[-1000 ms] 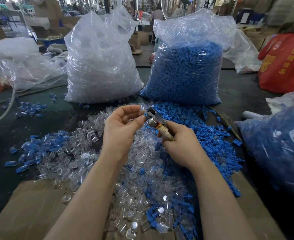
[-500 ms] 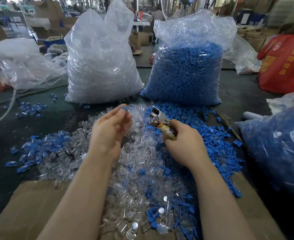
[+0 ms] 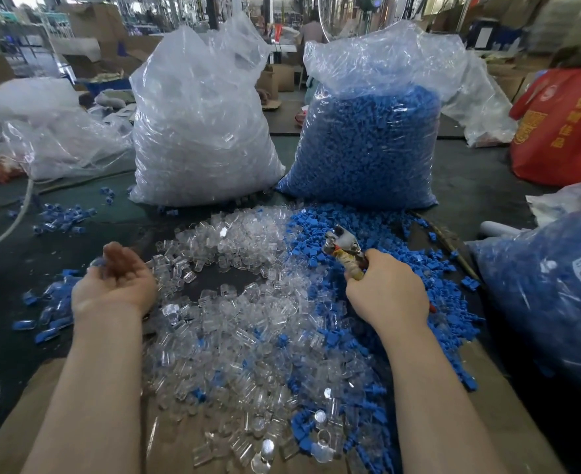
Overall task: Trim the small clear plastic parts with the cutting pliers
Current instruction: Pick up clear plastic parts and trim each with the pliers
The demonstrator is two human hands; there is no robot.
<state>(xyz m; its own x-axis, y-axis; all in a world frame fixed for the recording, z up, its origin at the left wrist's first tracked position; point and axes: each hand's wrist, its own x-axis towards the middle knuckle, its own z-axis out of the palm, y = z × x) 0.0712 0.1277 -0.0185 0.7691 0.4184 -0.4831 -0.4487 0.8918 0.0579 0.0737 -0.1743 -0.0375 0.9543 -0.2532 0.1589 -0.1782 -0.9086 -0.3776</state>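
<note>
A heap of small clear plastic parts (image 3: 241,323) covers the middle of the table, mixed with blue parts. My right hand (image 3: 386,292) grips the cutting pliers (image 3: 342,249) over the blue pile, with their metal jaws pointing up and left. My left hand (image 3: 114,282) is out to the left, palm up, fingers loosely spread and blurred. A small part with a blue bit (image 3: 96,262) shows at its fingertips; whether the hand still holds it is unclear.
A big bag of clear parts (image 3: 200,124) and a big bag of blue parts (image 3: 371,138) stand behind the heap. Another blue-filled bag (image 3: 549,295) lies at the right, a red bag (image 3: 562,124) farther back. Loose blue parts (image 3: 357,241) spread right; cardboard (image 3: 87,405) lies in front.
My left hand left the pliers' jaws and swung out left, turning palm up over the left pile. My right hand with the pliers drew slightly right.
</note>
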